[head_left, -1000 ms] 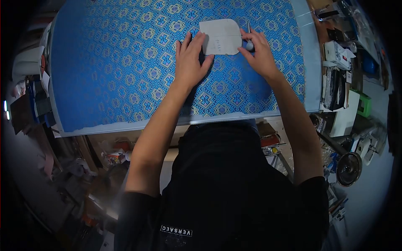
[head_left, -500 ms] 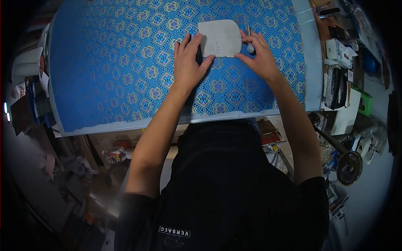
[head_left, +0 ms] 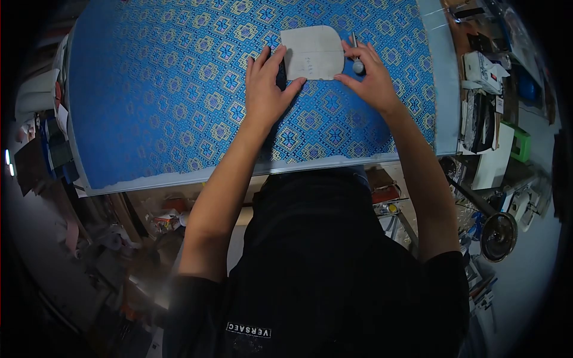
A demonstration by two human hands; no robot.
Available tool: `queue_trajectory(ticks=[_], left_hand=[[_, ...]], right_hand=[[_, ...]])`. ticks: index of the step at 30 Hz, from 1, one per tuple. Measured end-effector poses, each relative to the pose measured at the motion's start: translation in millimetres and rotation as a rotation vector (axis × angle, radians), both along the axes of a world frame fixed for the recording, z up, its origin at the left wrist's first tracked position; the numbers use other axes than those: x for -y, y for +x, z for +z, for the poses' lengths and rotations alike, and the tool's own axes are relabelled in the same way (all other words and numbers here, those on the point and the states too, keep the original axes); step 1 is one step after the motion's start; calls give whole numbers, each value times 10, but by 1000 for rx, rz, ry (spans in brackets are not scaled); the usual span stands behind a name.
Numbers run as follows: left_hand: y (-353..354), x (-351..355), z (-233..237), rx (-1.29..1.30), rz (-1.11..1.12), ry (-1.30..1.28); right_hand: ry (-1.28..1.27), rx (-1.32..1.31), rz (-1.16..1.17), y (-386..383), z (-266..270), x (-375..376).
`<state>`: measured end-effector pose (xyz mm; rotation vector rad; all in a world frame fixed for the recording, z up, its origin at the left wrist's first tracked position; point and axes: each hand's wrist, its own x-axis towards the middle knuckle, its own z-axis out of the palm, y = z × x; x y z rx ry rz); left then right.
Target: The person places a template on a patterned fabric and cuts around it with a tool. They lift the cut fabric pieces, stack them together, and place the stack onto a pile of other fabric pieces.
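Note:
A pale card template (head_left: 315, 55), rounded on its right side and marked with small handwriting, lies on blue patterned fabric (head_left: 334, 128). My left hand (head_left: 265, 80) rests at the template's left edge, fingers spread, with the thumb tip at its lower left corner. At the right edge is my right hand (head_left: 371, 77), its thumb at the lower right corner and its index fingertip on the curved side. An awl-like tool with a round grey knob (head_left: 358, 67) sits among the right fingers, its thin shaft pointing away from me; the fingers partly hide it.
The table's pale front edge (head_left: 215, 173) runs just before my body. To the right stand a white box (head_left: 482, 73), a stack of folded material (head_left: 479, 122) and a green object (head_left: 520, 143). A round dark metal piece (head_left: 499, 237) is lower right.
The whole view has shifted very slightly. Both hands keep their places around the template, and the tool stays by the right fingers.

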<state>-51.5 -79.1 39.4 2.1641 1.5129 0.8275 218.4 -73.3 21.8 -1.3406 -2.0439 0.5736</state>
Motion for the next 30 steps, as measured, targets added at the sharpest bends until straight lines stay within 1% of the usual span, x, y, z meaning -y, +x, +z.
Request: queue_trajectory(ticks=[14, 19, 24, 26, 30], left_hand=[[-7, -6, -23, 6, -1, -4], [11, -15, 35, 17, 19, -39], [25, -15, 109, 44, 50, -129], [17, -34, 122, 38, 39, -120], [-11, -41, 76, 19, 15, -149]], right_hand=[[25, 18, 16, 9, -13, -3], [-9, 21, 22, 22, -5, -9], [-55, 45, 16, 6, 71, -7], [-109, 26, 18, -1, 118, -4], [-102, 0, 15, -1, 135, 1]])
